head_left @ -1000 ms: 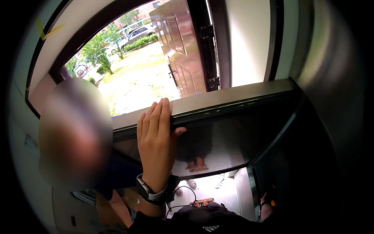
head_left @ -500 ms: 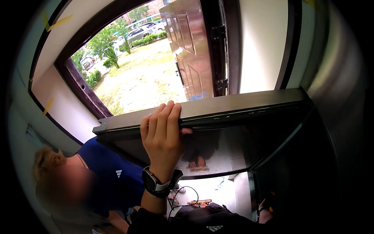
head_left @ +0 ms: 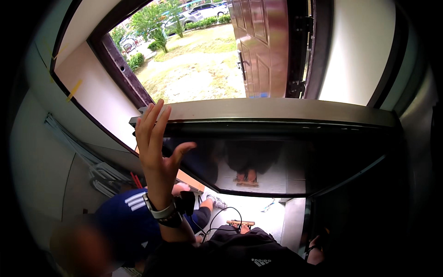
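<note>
A large dark glossy panel (head_left: 295,157) with a metal top edge (head_left: 277,110) stands upright in front of me and reflects the floor. My left hand (head_left: 154,147), with a watch on its wrist, is raised at the panel's top left corner. Its fingers are straight and apart, the fingertips reach the top edge, and the thumb points toward the glossy face. It grips nothing. My right hand (head_left: 317,247) shows only as a dim shape low at the panel's right side. What it holds is hidden in shadow.
Another person in a blue shirt with white stripes (head_left: 127,217) crouches low on my left, next to the panel's lower corner. Beyond the panel a brown door (head_left: 260,46) stands open onto grass. Cables (head_left: 221,219) lie on the pale floor. A wall (head_left: 41,152) runs close on the left.
My left hand has slid left along the top edge to the corner and opened from lying flat over the edge. The crouching person now sits lower in view.
</note>
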### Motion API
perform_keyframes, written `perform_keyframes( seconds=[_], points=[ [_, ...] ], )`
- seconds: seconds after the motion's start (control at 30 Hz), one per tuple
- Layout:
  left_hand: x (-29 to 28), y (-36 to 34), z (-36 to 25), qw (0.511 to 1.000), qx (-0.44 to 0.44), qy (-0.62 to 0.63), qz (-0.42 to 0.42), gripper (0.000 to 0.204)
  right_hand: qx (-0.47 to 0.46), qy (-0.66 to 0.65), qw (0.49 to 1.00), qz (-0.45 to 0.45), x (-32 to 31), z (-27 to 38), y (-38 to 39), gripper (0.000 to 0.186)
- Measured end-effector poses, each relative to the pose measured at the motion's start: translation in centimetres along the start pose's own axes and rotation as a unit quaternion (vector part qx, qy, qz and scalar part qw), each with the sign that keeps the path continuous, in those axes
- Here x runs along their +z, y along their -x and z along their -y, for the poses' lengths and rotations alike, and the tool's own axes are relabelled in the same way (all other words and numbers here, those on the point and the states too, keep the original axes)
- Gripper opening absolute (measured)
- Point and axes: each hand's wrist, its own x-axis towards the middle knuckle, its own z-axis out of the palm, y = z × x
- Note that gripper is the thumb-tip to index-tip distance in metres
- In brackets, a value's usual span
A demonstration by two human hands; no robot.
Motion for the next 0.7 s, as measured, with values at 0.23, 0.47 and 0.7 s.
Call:
perform_keyframes(
  seconds=[0.23, 0.47, 0.7],
  points=[
    [0.2, -1.9, 1.4, 0.99, 0.036, -0.072, 0.12, 0.056, -0.136, 0.001, 0.955, -0.262, 6.1, -7.2, -5.9, 0.042],
    [2.0, -2.7, -0.4, 0.996, 0.06, -0.04, 0.055, 0.044, -0.064, 0.196, 0.979, -0.004, 2.1, -2.0, -1.8, 0.04],
    [0.3, -1.6, -0.1, 0.996, 0.025, -0.064, 0.051, 0.045, -0.047, 0.037, 0.995, -0.086, 1.2, -0.8, -1.4, 0.047]
  ],
)
